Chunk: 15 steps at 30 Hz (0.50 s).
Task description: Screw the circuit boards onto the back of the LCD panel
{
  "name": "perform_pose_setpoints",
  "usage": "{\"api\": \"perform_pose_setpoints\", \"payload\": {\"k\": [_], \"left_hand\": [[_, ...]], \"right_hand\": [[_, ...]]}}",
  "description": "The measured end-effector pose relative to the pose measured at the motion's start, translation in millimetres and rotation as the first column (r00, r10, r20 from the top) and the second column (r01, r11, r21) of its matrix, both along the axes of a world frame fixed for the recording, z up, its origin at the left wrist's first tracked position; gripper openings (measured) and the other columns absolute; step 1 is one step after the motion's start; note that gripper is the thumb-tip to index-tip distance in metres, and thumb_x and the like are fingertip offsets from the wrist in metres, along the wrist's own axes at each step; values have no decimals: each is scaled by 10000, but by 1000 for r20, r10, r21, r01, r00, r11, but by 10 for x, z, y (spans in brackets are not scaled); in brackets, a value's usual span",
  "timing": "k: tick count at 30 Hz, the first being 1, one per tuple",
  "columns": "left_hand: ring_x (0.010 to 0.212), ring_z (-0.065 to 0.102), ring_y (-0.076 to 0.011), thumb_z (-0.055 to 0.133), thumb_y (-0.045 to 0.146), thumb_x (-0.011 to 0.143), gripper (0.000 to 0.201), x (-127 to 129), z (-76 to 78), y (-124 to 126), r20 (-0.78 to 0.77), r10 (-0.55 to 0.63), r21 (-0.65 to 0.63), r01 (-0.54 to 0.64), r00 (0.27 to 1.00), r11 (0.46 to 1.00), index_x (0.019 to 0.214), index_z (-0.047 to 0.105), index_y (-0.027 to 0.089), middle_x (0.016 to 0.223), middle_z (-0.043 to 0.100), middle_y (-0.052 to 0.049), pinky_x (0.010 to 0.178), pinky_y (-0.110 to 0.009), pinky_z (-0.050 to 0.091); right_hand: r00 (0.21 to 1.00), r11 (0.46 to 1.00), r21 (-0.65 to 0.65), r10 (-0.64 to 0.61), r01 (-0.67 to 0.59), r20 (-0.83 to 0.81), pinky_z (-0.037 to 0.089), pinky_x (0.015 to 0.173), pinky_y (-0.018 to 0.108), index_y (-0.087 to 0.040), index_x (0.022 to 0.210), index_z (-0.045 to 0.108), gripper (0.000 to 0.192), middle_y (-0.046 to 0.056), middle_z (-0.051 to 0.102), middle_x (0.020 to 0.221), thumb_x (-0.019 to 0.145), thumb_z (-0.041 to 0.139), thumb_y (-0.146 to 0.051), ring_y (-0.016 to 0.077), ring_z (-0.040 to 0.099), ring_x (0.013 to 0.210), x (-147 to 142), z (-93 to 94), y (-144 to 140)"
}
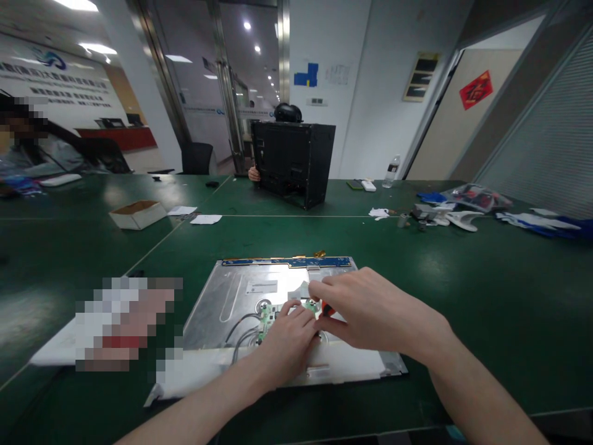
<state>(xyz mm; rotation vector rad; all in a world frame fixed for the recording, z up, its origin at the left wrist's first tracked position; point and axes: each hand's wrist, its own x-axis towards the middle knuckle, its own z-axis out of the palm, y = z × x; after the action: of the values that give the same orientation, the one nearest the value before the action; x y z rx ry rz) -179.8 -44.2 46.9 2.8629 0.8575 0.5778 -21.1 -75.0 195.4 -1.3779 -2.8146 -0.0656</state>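
Observation:
The flat silver back of a display panel (210,309) lies before me, with a blue circuit strip (259,262) along its far edge. A small green circuit board (266,318) sits near its middle, with dark cables (238,334) running from the board's left side. My left hand (290,334) is pressed on this board, its fingers bent and close together. Just right of it, my right hand (347,306) grips a screwdriver (327,309) over the board. Only a bit of its orange-red handle shows; the tip is hidden by my hands.
A small open box (138,215) and paper slips (206,219) lie farther left. Across the table a person's hand (254,173) holds a large black case (291,161). A bottle (391,171), a plastic bag (479,196) and blue-white gloves (546,222) are at right. Another person sits far left.

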Motion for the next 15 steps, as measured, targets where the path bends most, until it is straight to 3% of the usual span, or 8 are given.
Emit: {"api": "perform_pose_setpoints", "payload": {"k": [15], "left_hand": [[1027,543,-199,482,179,864,183,-36,54,3,7,-40,-46,41,999,998,1022,571,197,1018,636,-46,1030,-414,277]], "right_hand": [[999,998,-59,34,-35,-10,289,538,265,-211,904,494,90,7,630,844,820,496,-180,148,560,689,-33,22,-38]]}}
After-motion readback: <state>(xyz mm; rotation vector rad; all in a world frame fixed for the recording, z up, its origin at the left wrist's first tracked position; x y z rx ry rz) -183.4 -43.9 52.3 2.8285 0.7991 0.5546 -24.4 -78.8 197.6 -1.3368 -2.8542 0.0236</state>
